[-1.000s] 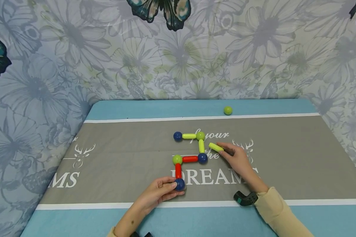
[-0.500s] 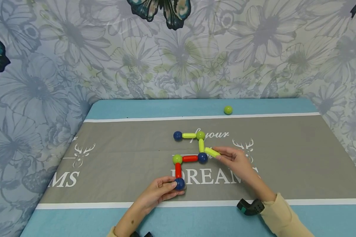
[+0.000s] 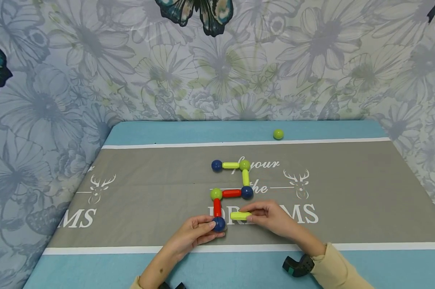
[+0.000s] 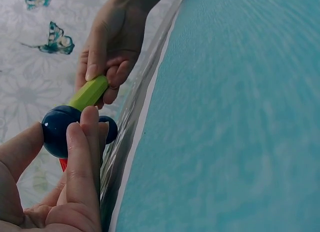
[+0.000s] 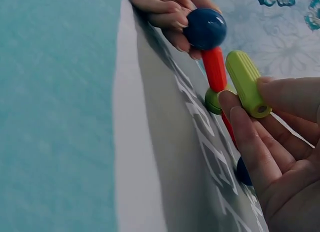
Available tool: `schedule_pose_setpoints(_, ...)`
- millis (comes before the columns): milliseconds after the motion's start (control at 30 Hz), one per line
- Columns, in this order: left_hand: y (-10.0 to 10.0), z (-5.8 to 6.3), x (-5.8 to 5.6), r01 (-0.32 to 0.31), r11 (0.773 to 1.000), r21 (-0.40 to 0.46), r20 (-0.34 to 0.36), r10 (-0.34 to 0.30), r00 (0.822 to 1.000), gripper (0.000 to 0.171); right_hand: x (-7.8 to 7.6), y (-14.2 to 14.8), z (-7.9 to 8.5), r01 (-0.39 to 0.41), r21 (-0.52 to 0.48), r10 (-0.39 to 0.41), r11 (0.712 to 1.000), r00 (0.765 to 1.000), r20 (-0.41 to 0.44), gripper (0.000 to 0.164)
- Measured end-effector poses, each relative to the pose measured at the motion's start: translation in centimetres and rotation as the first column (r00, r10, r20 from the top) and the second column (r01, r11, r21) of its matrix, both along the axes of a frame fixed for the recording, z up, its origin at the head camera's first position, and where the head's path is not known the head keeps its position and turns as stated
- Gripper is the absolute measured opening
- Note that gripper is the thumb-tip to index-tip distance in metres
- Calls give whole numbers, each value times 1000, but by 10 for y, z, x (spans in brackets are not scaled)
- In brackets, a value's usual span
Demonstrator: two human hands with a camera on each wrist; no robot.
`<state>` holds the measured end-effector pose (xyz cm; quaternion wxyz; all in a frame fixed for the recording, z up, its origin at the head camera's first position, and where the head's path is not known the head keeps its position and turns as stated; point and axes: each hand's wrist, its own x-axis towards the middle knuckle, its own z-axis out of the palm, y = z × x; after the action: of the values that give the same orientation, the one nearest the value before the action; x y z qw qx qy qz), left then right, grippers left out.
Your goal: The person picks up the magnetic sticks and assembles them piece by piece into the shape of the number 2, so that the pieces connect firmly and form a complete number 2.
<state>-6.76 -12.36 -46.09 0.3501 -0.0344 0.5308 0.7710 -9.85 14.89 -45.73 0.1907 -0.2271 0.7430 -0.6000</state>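
A chain of balls and rods lies on the grey runner in the head view. Its nearest end is a blue ball [image 3: 219, 224], which my left hand [image 3: 192, 234] pinches between thumb and fingers. From that ball a red rod [image 3: 217, 208] leads to a green ball [image 3: 216, 194]. Another red rod [image 3: 231, 193] joins it to a second blue ball [image 3: 247, 192]. Yellow-green rods continue to a far green ball [image 3: 244, 165] and a last blue ball [image 3: 217, 165]. My right hand [image 3: 271, 218] pinches a loose yellow-green rod [image 5: 246, 83], its free end pointing at the held ball, a small gap between.
A lone green ball [image 3: 278, 134] sits on the blue tabletop near the far edge. The grey runner [image 3: 365, 192] with white lettering covers the table's middle. Behind the table rises a flowered wall [image 3: 217, 80] with butterfly decorations.
My right hand has carried the yellow-green rod from beside the chain's middle blue ball toward me and leftward, near the held ball. My left hand has kept its place.
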Motion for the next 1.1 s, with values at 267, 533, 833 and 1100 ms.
schedule_pose_setpoints(267,1,0,0,-1,1000,-4,-2,1,1000,45,4,-5,-6,12,-3,-12,1000,1000,-22,23)
schedule_pose_setpoints(533,1,0,0,-1,1000,-21,-1,1,1000,45,7,-9,-6,4,5,-4,1000,1000,4,22)
schedule_pose_setpoints(833,3,2,0,9,1000,-24,14,-9,1000,49,8,-10,-5,-3,-19,3,1000,999,32,24)
schedule_pose_setpoints(1100,8,3,-3,28,999,-14,29,-28,999,47,8,-8,-2,10,9,-11,1000,999,41,24)
